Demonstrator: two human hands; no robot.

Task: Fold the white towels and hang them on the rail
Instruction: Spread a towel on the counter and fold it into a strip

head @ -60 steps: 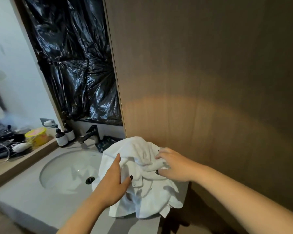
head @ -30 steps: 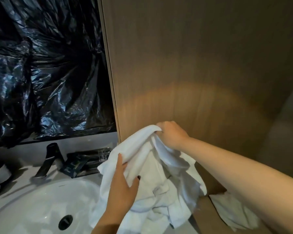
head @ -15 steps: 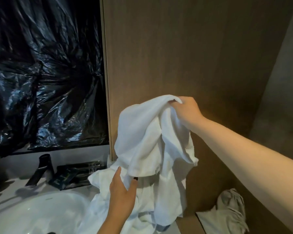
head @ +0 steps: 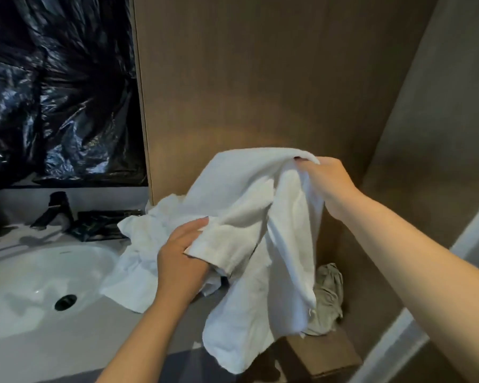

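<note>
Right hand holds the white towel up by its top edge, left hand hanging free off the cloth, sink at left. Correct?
Not quite. In the head view the left hand is not free: it has a grip on a lower fold of the white towel. The rest stands: the right hand holds the top edge up, sink at left.

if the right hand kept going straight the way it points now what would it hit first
Probably the wood-grain wall panel. The right hand grips the lifted white towel by its top edge and points up and to the left, toward that panel. Nothing else shows in between, though depth is unclear.
</note>
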